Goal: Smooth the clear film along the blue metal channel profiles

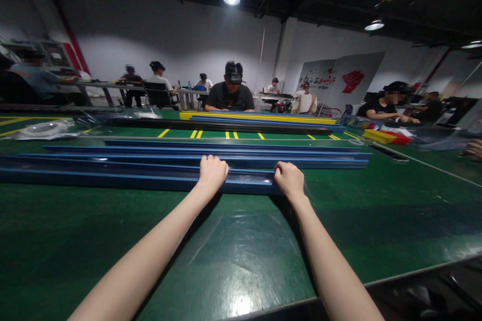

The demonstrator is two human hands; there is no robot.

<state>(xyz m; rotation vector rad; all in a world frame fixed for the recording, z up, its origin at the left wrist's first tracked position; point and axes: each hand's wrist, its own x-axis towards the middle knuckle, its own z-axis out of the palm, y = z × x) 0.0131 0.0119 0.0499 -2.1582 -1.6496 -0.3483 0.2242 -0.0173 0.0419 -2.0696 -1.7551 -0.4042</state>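
A long blue channel rail (113,175) lies across the green table (244,251) right in front of me, wrapped in clear film. My left hand (213,171) is closed over its near edge, fingers curled onto the top. My right hand (289,178) grips the same rail near its right end, fingers also curled. More blue rails (233,153) lie side by side just behind it.
Farther back lie yellow and blue rails (259,118), with a person seated behind them. Clear plastic bags (45,129) sit at the far left, red and yellow pieces (386,136) at the right. Other people work at tables behind. The table's near edge runs at lower right.
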